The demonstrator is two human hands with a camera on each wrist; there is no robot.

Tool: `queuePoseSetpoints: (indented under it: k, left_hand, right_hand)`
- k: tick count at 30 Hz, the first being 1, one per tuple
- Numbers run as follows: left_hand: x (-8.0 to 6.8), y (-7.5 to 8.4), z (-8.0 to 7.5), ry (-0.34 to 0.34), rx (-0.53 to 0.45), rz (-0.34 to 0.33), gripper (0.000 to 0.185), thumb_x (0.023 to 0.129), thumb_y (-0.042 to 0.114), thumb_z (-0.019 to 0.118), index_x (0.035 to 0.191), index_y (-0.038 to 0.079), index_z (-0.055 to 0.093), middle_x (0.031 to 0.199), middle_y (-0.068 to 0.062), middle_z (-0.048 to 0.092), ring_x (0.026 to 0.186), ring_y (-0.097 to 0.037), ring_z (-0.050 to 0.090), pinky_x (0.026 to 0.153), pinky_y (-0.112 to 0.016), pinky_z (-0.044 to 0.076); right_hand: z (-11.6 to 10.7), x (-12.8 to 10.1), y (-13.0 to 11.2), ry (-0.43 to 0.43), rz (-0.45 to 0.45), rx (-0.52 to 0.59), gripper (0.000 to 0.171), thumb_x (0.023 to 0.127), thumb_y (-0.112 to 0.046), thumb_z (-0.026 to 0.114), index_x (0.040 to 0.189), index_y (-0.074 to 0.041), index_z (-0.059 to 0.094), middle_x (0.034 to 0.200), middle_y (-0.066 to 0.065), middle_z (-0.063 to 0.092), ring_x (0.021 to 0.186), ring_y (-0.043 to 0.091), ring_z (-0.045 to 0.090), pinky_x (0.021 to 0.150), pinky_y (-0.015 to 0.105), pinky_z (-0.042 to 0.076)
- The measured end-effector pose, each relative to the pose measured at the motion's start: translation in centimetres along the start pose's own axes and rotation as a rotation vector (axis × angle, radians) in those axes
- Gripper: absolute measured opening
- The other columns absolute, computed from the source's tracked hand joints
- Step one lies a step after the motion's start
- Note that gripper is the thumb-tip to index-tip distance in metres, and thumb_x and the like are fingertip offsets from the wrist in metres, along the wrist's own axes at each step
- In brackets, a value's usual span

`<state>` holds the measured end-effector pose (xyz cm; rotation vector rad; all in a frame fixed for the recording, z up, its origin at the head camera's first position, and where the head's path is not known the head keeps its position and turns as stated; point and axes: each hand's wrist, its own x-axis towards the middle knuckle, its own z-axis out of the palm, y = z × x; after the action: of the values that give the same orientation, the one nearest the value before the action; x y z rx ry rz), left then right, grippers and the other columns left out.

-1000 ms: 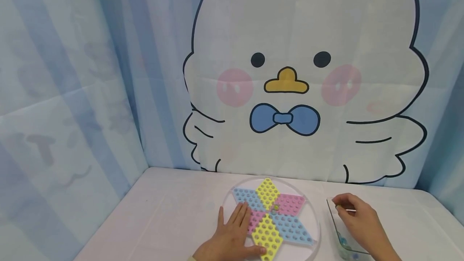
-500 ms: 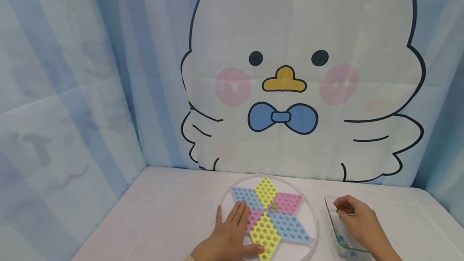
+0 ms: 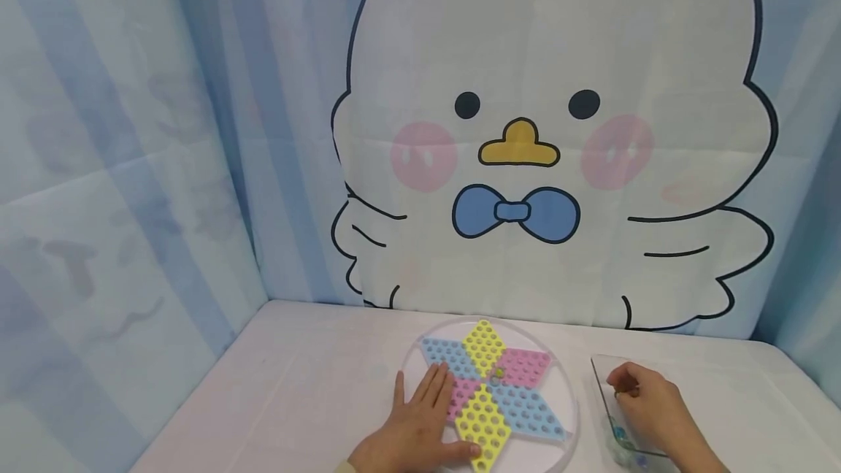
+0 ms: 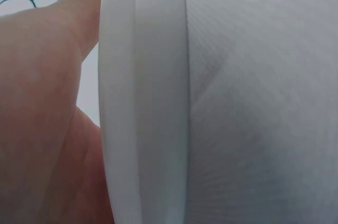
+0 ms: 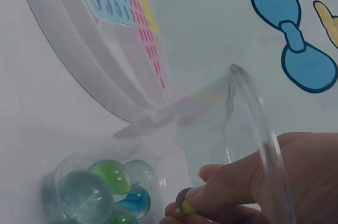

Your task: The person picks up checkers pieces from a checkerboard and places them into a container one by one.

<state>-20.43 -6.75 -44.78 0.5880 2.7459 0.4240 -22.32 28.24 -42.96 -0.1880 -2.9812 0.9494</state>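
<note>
Glass marble (image 5: 184,201), small, dark with a yellow-green patch, sits pinched in the curled fingertips of the right hand (image 3: 647,404), inside the clear plastic tray (image 3: 601,382) near the table's right edge. Tray walls are thin and transparent. More marbles (image 5: 108,192), green, blue and clear, smooth and round, lie bunched at the tray's near end, just below the fingers.

Star board (image 3: 489,393) lies left of that hand, close by, on a round white plate with a raised rim. Six perforated diamonds in yellow, pink and blue; one marble (image 3: 498,373) already seated near the centre. The tray's long axis runs front to back, alongside the plate's right rim.

Left hand (image 3: 420,433) lies flat, fingers straight, pressing on the board's near-left part, holding nothing. It's on the board; the right is nearer the marbles.

White cloth covers the table (image 3: 296,393).
</note>
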Motion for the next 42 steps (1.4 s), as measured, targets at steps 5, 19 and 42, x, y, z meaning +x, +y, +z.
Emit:
queuePoseSetpoints:
  k: [5, 19, 42]
  left_hand:
    - [0.1, -0.1, -0.1, 0.002, 0.014, -0.005, 0.111, 0.08, 0.086, 0.043, 0.16, 0.014, 0.016, 0.169, -0.004, 0.008, 0.156, -0.023, 0.006, 0.116, -0.069, -0.002]
    - [0.1, -0.1, -0.2, 0.003, 0.015, 0.002, 0.11, 0.081, 0.084, 0.046, 0.16, 0.013, 0.016, 0.169, -0.005, 0.008, 0.156, -0.023, 0.007, 0.116, -0.069, -0.002]
    - [0.3, -0.2, 0.1, 0.008, -0.001, 0.016, 0.111, 0.08, 0.085, 0.044, 0.16, 0.013, 0.015, 0.169, -0.004, 0.007, 0.156, -0.022, 0.006, 0.116, -0.069, -0.003]
  right_hand:
    - [0.1, 0.0, -0.1, -0.017, -0.009, -0.026, 0.018, 0.082, 0.006, 0.059, 0.099, 0.002, 0.065, 0.092, 0.01, 0.068, 0.082, 0.02, 0.061, 0.079, 0.046, 0.054]
    - [0.2, 0.0, -0.2, -0.014, -0.028, -0.039, 0.024, 0.081, 0.009, 0.055, 0.103, 0.003, 0.064, 0.098, 0.015, 0.069, 0.088, 0.024, 0.062, 0.082, 0.048, 0.052]
    - [0.4, -2.3, -3.6, 0.383, -0.276, 0.024, 0.017, 0.087, 0.0, 0.061, 0.101, -0.004, 0.068, 0.102, 0.011, 0.069, 0.096, 0.028, 0.064, 0.079, 0.034, 0.056]
